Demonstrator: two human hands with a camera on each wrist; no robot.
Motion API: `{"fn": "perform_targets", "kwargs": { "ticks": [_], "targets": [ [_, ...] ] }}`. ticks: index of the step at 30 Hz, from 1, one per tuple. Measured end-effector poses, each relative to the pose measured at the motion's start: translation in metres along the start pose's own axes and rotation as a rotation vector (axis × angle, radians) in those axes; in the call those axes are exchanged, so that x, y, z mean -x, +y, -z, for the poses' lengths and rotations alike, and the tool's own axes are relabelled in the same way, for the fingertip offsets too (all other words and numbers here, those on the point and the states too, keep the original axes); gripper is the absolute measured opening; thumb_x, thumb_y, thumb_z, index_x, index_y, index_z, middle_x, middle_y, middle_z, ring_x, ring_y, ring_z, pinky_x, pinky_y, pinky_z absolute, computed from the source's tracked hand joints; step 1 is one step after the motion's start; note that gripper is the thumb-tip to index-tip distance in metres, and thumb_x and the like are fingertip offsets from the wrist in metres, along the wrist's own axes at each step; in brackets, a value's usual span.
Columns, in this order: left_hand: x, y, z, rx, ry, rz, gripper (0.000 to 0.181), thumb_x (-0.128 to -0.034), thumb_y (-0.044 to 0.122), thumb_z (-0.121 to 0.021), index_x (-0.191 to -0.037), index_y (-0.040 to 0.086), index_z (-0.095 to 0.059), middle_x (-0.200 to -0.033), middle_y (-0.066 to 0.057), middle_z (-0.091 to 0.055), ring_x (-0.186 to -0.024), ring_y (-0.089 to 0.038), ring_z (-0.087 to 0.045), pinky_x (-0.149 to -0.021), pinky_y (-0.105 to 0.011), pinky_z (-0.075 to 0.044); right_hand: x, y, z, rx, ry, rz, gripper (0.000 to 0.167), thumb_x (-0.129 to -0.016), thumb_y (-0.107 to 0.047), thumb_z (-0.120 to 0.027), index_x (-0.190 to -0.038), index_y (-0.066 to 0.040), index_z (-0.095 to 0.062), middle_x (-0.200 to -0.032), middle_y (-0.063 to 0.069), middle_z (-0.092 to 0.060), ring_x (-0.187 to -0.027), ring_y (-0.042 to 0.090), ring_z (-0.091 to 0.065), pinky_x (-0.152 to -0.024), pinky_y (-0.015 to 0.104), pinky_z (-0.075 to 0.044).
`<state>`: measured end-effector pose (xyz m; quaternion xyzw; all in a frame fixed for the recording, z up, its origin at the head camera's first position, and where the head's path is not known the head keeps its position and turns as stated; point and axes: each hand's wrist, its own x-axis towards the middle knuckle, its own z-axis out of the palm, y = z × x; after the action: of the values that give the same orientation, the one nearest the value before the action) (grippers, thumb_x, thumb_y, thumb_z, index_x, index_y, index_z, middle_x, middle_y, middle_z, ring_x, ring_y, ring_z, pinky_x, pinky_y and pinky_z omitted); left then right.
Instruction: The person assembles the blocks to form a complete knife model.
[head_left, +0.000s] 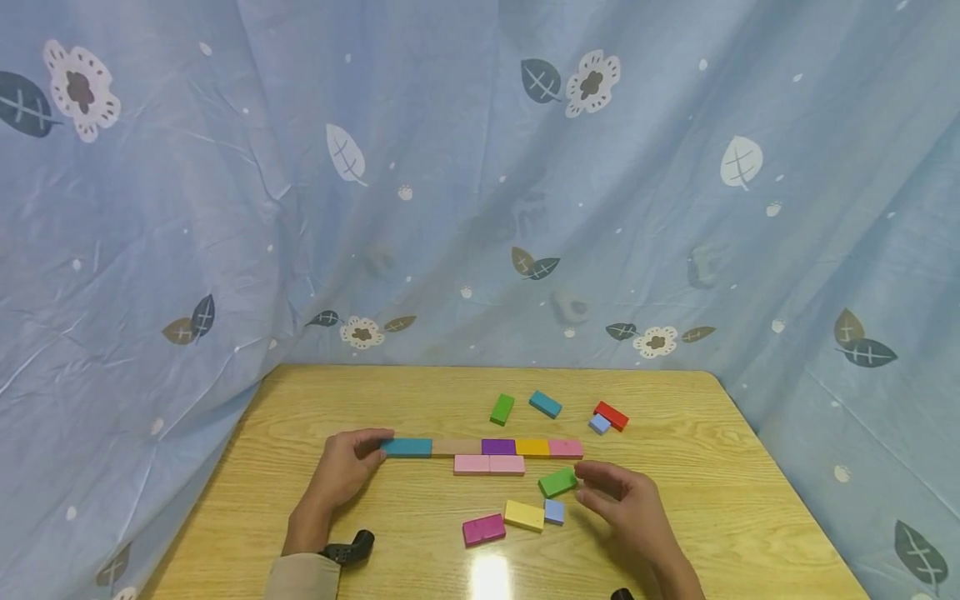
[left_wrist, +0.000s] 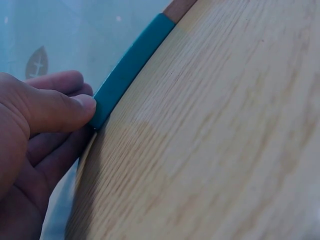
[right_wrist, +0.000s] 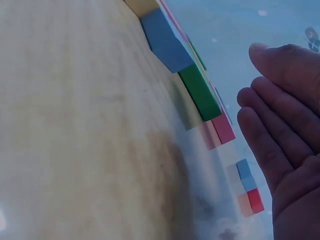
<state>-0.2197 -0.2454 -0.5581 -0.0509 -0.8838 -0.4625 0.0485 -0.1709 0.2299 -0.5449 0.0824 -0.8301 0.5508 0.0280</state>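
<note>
My left hand pinches the left end of a long teal-blue block, thumb in front and fingers behind. This block starts a straight row with a tan block, a purple block, an orange block and a pink block. Two light pink blocks lie end to end along the row's front side. My right hand hovers with relaxed fingers just right of a green block; in the right wrist view a gap shows between its fingers and the blocks.
Nearer me lie a yellow block, a small light-blue block and a magenta block. Behind the row are another green block, a blue block, a red block and a small light-blue one. A curtain hangs behind the wooden table.
</note>
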Motion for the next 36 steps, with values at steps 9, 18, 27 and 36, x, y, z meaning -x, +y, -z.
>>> {"fn": "perform_targets", "kwargs": {
  "ticks": [9,18,27,36],
  "targets": [
    [-0.002,-0.001,-0.001,0.003,-0.001,0.005,0.037,-0.0987,0.0,-0.078,-0.132,0.016,-0.081,-0.14,-0.011,-0.076,-0.141,-0.038,-0.065,-0.12,-0.059,-0.052,-0.024,0.007,-0.004,-0.008,-0.078,0.009,0.044,-0.093,-0.004,-0.087,-0.135,-0.006,-0.076,-0.133,0.013,-0.079,-0.124,0.025,-0.077,-0.101,0.019,-0.061],
    [-0.001,-0.001,0.0,-0.008,-0.006,-0.007,0.037,-0.0984,-0.001,-0.078,-0.131,0.014,-0.081,-0.139,-0.011,-0.076,-0.141,-0.038,-0.065,-0.119,-0.059,-0.052,-0.018,0.014,-0.002,0.085,-0.089,-0.005,0.041,-0.092,-0.002,-0.087,-0.13,-0.013,-0.079,-0.127,0.007,-0.081,-0.116,0.016,-0.078,-0.098,0.02,-0.062],
    [-0.002,-0.002,0.001,-0.01,0.002,-0.011,0.036,-0.0983,-0.001,-0.078,-0.131,0.014,-0.081,-0.138,-0.011,-0.077,-0.14,-0.038,-0.066,-0.118,-0.059,-0.053,-0.015,0.014,-0.003,0.077,-0.063,-0.025,0.041,-0.091,-0.003,-0.088,-0.129,-0.016,-0.081,-0.126,0.004,-0.081,-0.119,0.021,-0.078,-0.099,0.021,-0.063],
    [-0.003,-0.001,0.0,-0.012,0.004,-0.01,0.036,-0.0981,-0.002,-0.078,-0.13,0.014,-0.081,-0.137,-0.012,-0.077,-0.138,-0.038,-0.068,-0.116,-0.057,-0.055,-0.014,0.012,-0.005,0.095,-0.048,-0.044,0.039,-0.09,-0.003,-0.089,-0.127,-0.016,-0.082,-0.126,0.004,-0.082,-0.117,0.018,-0.078,-0.097,0.019,-0.062]
  ]
}}
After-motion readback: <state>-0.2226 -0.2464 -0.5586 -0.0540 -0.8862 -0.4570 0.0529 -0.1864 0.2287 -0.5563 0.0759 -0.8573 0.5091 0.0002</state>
